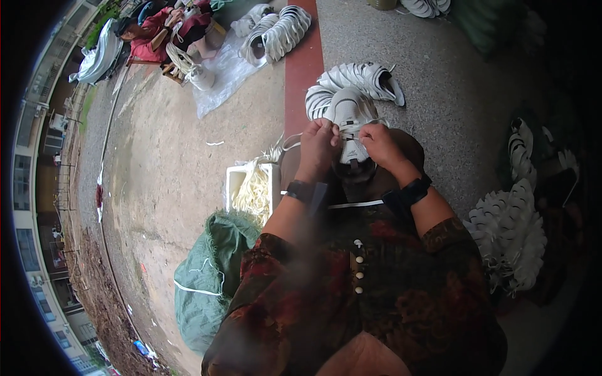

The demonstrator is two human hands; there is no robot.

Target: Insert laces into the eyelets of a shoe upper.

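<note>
Currently, with hours counted around the shoe [353, 108], it sits over the person's knees, its rounded toe toward twelve and its dark opening toward six. The left hand [320, 141], at eight, has its fingers drawn in narrow, pinching the white lace [357, 127]; the right hand [381, 144], at four, has its fingertips close together on the lace too, and the two hands hide part of the shoe's sides. Just beyond the toe, from twelve to one, a curved row of pale shoe parts [371, 76] lies on the ground, partly blocked from view by the shoe. At eight stands a white box [274, 189] heaped with cream laces [252, 195], some strands trailing over its rim near the left hand. Past it, between seven and eight, a green sack [202, 285] slumps against the box, a white strip [197, 289] across it. At four, well apart, is a pile of shoe parts [509, 235]. Toward eleven, another bundle of shoe parts [283, 36] rests beside a clear plastic sheet [216, 94]; near ten, a co-worker in red [150, 47] sits bent forward. A dark green bundle [486, 25] fills two o'clock.
</note>
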